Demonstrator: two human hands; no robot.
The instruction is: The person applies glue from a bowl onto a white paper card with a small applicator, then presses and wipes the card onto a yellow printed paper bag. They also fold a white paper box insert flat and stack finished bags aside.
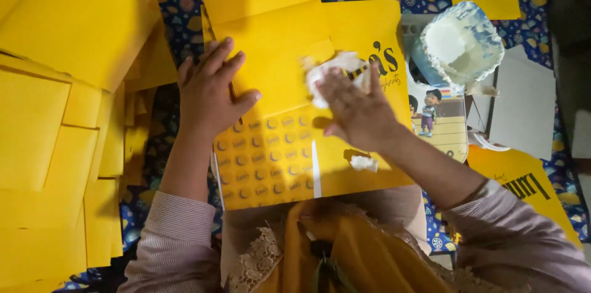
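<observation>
Two bare hands press flat on a yellow printed paper sheet [289, 164] lying over a blue patterned cloth [184, 28].

The left hand [209, 93], at about nine o'clock of the sheet's middle, lies open with fingers spread, palm down on a folded yellow flap [271, 53], gripping nothing. The right hand [357, 111], at about two o'clock, is also open and flat, its fingertips [325, 79] pressing a white wad [335, 68] against the sheet; the two hands are apart. A smaller white scrap [364, 162] lies on the sheet at four o'clock. A foil-edged cup of white paste [462, 44] stands at two o'clock beyond the sheet, and stacks of yellow paper [55, 114] are spread at nine o'clock.
</observation>
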